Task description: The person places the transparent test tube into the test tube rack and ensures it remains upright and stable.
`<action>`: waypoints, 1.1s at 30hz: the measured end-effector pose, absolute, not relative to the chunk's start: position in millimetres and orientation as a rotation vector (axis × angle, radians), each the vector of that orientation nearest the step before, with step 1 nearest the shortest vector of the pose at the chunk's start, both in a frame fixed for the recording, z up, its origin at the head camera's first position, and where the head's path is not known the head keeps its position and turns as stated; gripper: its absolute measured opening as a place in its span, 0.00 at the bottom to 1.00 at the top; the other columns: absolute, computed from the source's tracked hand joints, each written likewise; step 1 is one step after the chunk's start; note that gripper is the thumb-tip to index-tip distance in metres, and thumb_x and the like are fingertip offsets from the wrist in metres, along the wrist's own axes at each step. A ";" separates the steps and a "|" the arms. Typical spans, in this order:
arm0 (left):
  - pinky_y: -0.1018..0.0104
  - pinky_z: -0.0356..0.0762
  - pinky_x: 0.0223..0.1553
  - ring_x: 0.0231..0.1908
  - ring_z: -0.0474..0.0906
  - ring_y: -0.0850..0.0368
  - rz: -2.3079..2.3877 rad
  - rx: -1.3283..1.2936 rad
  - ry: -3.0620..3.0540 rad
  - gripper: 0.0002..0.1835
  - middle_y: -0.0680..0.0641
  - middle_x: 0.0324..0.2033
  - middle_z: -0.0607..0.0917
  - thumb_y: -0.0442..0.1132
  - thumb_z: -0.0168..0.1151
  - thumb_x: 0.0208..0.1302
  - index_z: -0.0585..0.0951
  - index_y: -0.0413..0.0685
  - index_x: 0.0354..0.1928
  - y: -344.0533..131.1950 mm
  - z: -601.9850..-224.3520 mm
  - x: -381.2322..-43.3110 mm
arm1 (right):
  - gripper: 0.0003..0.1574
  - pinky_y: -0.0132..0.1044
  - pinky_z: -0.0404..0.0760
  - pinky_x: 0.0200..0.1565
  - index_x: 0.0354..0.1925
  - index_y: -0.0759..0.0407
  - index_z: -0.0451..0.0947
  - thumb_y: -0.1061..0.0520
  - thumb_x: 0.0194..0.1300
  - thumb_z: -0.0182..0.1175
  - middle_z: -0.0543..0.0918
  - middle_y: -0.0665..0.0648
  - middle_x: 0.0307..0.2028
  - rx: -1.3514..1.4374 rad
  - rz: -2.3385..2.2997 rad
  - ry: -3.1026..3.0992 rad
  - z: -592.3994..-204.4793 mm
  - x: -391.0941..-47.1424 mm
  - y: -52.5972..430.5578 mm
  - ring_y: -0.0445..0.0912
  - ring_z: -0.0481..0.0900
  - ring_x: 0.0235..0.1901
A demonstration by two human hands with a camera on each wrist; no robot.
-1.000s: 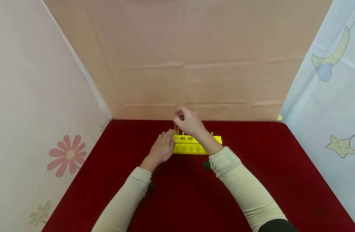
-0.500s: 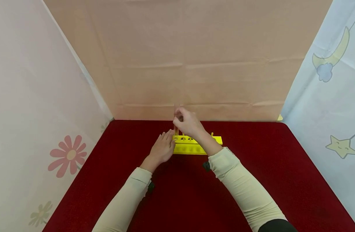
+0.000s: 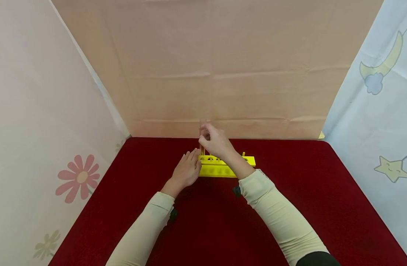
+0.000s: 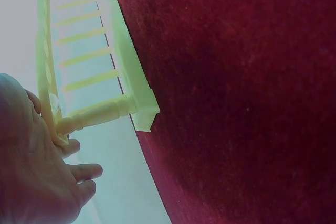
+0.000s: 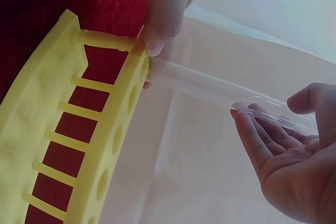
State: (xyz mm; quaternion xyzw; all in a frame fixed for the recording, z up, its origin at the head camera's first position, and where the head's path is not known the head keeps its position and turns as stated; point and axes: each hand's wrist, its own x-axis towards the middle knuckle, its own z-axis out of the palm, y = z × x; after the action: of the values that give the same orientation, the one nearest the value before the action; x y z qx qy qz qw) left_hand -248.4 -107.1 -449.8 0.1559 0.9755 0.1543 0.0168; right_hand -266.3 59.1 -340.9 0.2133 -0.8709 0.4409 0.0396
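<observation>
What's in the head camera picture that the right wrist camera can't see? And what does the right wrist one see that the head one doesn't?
Only the head view: the big pink flower, the moon, the smiling star and the pale sleeves.

Only the right wrist view: the inside of the right hand, and the round end post of the yellow rack.

Both: the rack, the clear tube in the right hand's fingers, the left hand at the rack's end, and the red table.
</observation>
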 end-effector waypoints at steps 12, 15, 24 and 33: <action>0.52 0.42 0.79 0.79 0.47 0.42 0.482 0.490 3.038 0.31 0.47 0.80 0.52 0.50 0.29 0.83 0.47 0.48 0.81 -105.1 -449.1 -247.8 | 0.21 0.46 0.84 0.49 0.60 0.54 0.71 0.54 0.71 0.55 0.86 0.54 0.46 0.661 1.322 -2.698 -344.4 -266.0 58.4 0.48 0.85 0.45; 0.51 0.42 0.79 0.78 0.47 0.42 0.487 0.497 3.034 0.31 0.47 0.80 0.52 0.50 0.29 0.83 0.47 0.48 0.82 -104.9 -448.3 -247.3 | 0.20 0.45 0.84 0.47 0.60 0.54 0.70 0.55 0.71 0.55 0.86 0.55 0.47 0.668 1.315 -2.701 -346.0 -266.5 58.2 0.47 0.85 0.45; 0.51 0.42 0.79 0.79 0.47 0.43 0.492 0.519 3.038 0.31 0.46 0.80 0.53 0.49 0.30 0.83 0.48 0.47 0.81 -104.6 -448.1 -247.3 | 0.18 0.40 0.84 0.40 0.57 0.53 0.71 0.55 0.70 0.55 0.86 0.54 0.47 0.659 1.327 -2.733 -348.6 -266.7 58.0 0.46 0.84 0.42; 0.51 0.43 0.78 0.79 0.47 0.43 0.474 0.536 3.051 0.31 0.45 0.80 0.53 0.49 0.28 0.83 0.49 0.46 0.81 -104.1 -449.3 -248.8 | 0.16 0.43 0.84 0.45 0.54 0.56 0.72 0.56 0.70 0.55 0.85 0.56 0.49 0.678 1.301 -2.750 -349.8 -266.6 57.9 0.48 0.84 0.45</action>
State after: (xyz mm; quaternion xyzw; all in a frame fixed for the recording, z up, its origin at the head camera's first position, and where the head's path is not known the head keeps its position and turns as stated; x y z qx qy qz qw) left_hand -248.8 -104.1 -449.3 0.1711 0.9735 0.1514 0.0039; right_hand -266.6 57.9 -349.8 0.2177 -0.8822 0.4173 0.0124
